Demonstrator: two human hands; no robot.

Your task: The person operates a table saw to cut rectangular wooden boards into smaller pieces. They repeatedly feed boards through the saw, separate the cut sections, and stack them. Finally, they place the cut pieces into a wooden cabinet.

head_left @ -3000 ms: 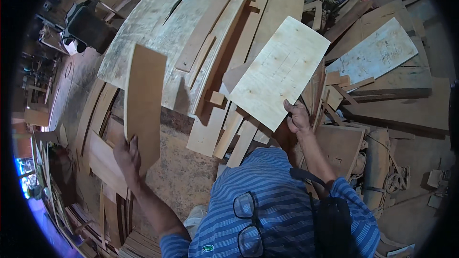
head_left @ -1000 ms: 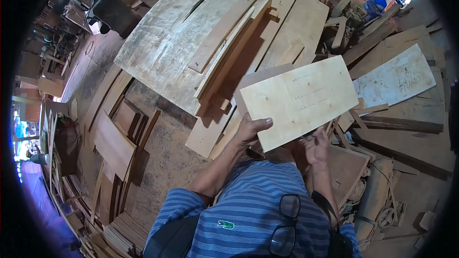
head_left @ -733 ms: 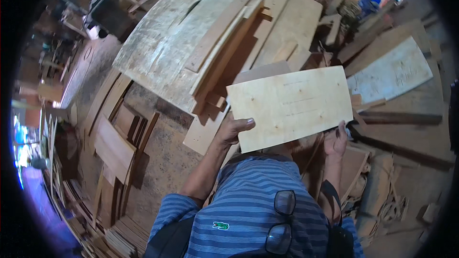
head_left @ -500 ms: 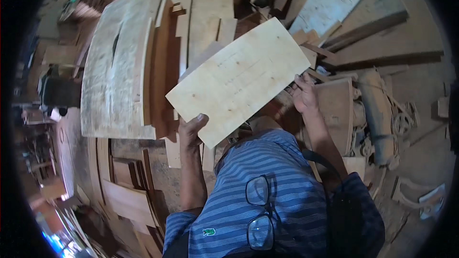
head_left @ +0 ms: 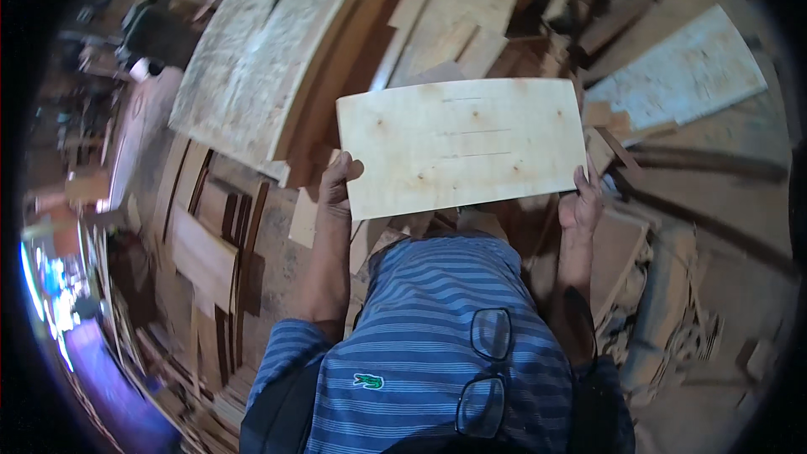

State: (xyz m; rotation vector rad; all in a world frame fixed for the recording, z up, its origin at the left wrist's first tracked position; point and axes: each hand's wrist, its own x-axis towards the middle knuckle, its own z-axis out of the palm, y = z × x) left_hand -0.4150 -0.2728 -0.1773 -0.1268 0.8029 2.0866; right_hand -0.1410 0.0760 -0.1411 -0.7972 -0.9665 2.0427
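Observation:
A pale rectangular plywood board (head_left: 462, 147) with small knots and a few thin dark lines is held up before my body, its long side running nearly level. My left hand (head_left: 338, 181) grips its left end, thumb on the face and fingers out of sight behind. At the lower right corner, my right hand (head_left: 582, 200) holds the edge with its fingertips. The far edge of the board covers part of the boards lying behind it.
A large worn wooden panel (head_left: 252, 42) lies at the far left, beside a brown upright plank (head_left: 349, 59). A whitish board (head_left: 685, 76) leans at the far right. Stacked wood pieces (head_left: 206, 244) stand at my left. A dusty cylindrical machine part (head_left: 660, 311) is at my right.
The plywood board has turned clockwise from a steep slant to nearly level, both hands still on it. My view has swung, so the surroundings are shifted and tilted.

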